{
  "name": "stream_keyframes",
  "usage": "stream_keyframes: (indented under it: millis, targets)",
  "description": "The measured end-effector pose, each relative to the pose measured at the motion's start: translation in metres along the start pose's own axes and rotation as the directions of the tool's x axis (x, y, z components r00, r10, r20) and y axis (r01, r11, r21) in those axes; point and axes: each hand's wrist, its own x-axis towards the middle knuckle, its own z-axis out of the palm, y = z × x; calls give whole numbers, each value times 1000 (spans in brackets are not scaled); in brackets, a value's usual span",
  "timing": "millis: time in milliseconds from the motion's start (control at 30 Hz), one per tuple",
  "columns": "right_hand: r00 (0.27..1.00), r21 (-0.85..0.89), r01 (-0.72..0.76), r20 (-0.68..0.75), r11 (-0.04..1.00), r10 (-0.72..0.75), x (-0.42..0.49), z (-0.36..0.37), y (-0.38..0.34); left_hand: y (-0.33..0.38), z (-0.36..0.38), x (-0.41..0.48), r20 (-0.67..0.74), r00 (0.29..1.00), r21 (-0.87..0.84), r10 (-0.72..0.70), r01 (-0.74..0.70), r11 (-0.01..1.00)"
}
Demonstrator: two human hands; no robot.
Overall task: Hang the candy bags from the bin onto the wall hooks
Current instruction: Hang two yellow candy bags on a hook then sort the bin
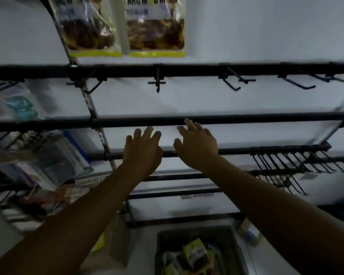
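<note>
Dark bin [239, 245] below holds yellow-edged candy bags [195, 254]. Left hand [142, 150] and right hand [197, 144], fingers spread, holding nothing, before wall rails [246, 120].

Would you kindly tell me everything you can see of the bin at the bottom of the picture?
The bin is a dark rectangular tub, seemingly plastic, open-topped, standing low beneath the wall rack; the frame's bottom edge cuts it off. Inside lies a loose heap of candy bags, yellow-green and dark. The left hand and right hand are up at the rack, well clear of it.
</note>
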Motion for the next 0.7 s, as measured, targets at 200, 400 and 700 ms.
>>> stream_keyframes:
  millis: [200, 400, 700]
  targets:
    - [984, -53, -51, 166, 997, 59, -23, 78, 22, 16, 61, -20, 112, 993, -37, 19, -15, 999]
    - [943, -83, -93, 311, 992, 115, -56, 159, 44, 30, 136, -46, 254, 967, -65, 1, 15, 998]
    - [857, -79, -119, 495, 990, 142, -114, 281, 81, 51, 266, -98, 435, 900, -108, 41, 7, 994]
